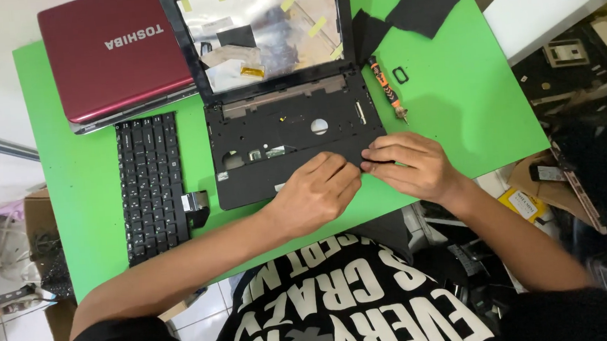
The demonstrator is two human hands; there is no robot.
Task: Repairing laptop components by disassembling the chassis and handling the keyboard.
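Observation:
A black laptop base (272,133) with its keyboard removed lies on the green table (450,101), its lid (263,29) open and the screen panel gone, showing silver foil. My left hand (316,195) rests on the front right corner of the palm rest, fingers curled against the edge. My right hand (411,165) grips the same corner from the right, fingertips pinching the edge of the palm rest. Both hands meet at that corner.
A detached black keyboard (152,186) lies left of the base. A closed red laptop (117,55) sits at the back left. An orange-handled screwdriver (387,92), a small black ring (401,75) and black cloth pieces (406,11) lie to the right. Clutter surrounds the table.

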